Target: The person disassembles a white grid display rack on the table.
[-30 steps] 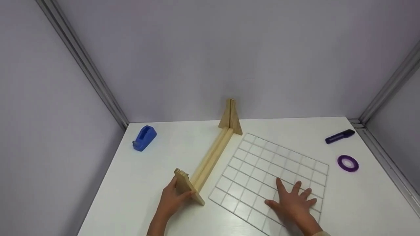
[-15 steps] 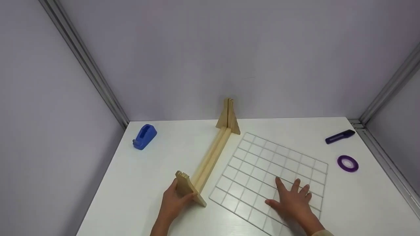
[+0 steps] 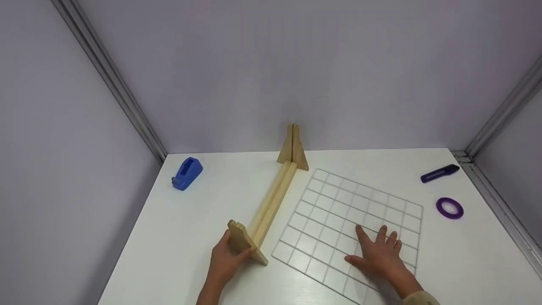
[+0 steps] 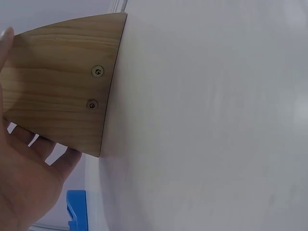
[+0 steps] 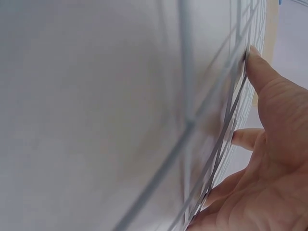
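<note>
A wooden stand (image 3: 271, 202) lies across the white table (image 3: 203, 212): two long rails joining an upright triangular end piece at the back and another at the front. My left hand (image 3: 226, 258) grips the near end piece (image 3: 243, 241), thumb on its right face; the left wrist view shows that wood block (image 4: 62, 82) with two screws, fingers behind it. My right hand (image 3: 379, 254) rests flat, fingers spread, on a white wire grid panel (image 3: 338, 216) lying on the table right of the stand. In the right wrist view straight fingers (image 5: 262, 77) press the grid wires (image 5: 187, 120).
A blue tape dispenser (image 3: 186, 173) sits at the back left. Near the right edge lie a dark purple utility knife (image 3: 439, 173) and a purple tape roll (image 3: 449, 208). Grey walls with metal corner rails enclose the table on three sides.
The stand's far end has swung slightly left and away from the grid. Both hands keep their places on the end piece and the grid.
</note>
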Motion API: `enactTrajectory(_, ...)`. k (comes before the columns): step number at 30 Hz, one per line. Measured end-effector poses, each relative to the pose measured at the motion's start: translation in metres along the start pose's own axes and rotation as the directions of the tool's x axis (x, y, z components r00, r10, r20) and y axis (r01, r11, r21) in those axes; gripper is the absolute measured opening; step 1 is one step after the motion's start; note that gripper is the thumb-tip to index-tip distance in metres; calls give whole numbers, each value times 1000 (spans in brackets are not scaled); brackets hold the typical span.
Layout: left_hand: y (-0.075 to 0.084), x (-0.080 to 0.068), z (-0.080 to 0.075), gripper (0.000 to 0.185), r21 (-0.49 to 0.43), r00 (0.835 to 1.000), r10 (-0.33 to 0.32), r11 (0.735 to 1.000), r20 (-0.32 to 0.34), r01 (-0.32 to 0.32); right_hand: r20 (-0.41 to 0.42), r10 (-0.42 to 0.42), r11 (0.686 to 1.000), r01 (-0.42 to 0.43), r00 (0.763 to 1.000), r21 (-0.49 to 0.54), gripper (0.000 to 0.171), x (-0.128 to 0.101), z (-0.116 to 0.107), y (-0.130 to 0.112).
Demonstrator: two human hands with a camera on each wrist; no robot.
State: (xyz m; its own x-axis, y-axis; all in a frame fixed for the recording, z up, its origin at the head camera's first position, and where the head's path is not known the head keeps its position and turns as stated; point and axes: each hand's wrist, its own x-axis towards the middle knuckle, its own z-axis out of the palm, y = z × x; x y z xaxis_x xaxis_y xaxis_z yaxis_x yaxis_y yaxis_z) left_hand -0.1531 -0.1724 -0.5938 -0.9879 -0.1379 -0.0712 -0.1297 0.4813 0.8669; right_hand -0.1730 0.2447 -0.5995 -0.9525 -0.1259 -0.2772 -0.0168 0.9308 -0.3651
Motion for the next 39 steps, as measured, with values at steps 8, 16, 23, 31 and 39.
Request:
enactTrajectory(8, 0, -6, 1, 98, -5, 999, 19, 1000, -43, -20, 25, -53, 998, 52, 998, 34, 105, 6, -3, 4)
enactTrajectory(16, 3, -15, 3, 102, 35, 996, -21, 999, -81, 24, 73, -99, 988, 90, 992, 122, 107, 16, -7, 9)
enactTrajectory(23, 3, -23, 8, 102, 40, 991, -29, 999, -129, 34, 74, -146, 986, 139, 986, 92, 104, 23, -12, 17)
enactTrajectory(31, 6, -31, 14, 98, 48, 984, -21, 998, -175, 30, 61, -203, 978, 199, 977, 64, 101, 33, -18, 24)
enactTrajectory(39, 7, -33, 23, 92, 72, 980, 15, 997, -201, -1, 56, -220, 975, 218, 974, 29, 101, 39, -27, 30)
